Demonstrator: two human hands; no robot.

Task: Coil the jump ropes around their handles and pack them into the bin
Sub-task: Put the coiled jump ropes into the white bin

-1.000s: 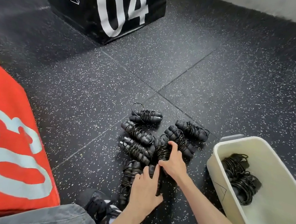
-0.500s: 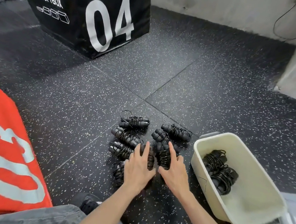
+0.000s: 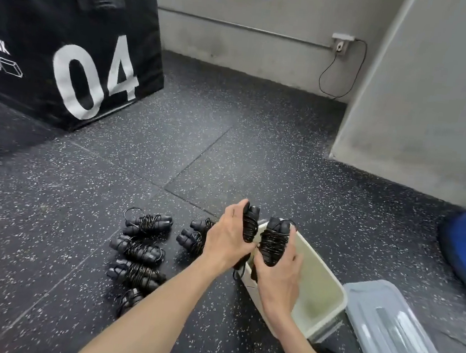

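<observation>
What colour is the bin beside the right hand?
The bin is cream, slightly yellowish inside; the head view, the only one, shows it.

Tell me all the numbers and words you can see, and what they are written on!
"04": big white digits on the side of the black box.
"...TBOX": the tail of a white word at the left edge of that box, cut off by the picture's edge.
Nothing readable shows on the cream bin, the grey lid or the coiled jump ropes.
</observation>
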